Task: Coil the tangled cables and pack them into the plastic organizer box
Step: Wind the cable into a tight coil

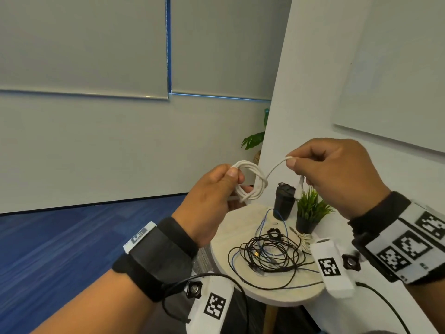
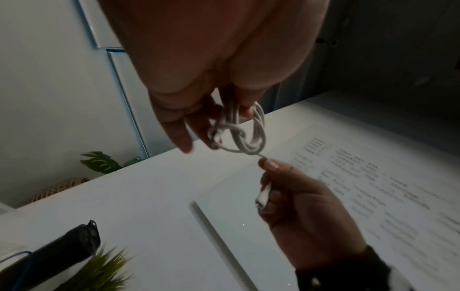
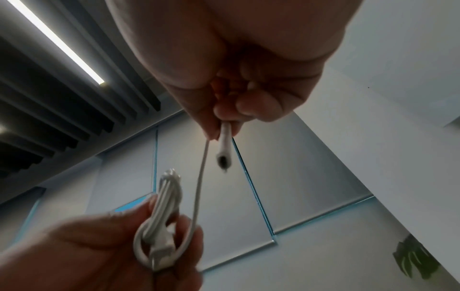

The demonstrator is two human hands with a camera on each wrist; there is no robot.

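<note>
Coiling in hand: the left hand (image 1: 212, 189) grips the white cable (image 1: 250, 182) coil above the table (image 1: 221, 242), the right hand (image 1: 337, 169), at its 3 o'clock, pinching the loose end. Next, likely, tucking that tail. Tangled cables (image 1: 267, 251) wait below; no box shows.

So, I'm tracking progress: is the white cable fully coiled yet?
Not fully. The left hand holds the white cable looped, but the right hand pinches a loose tail.
</note>
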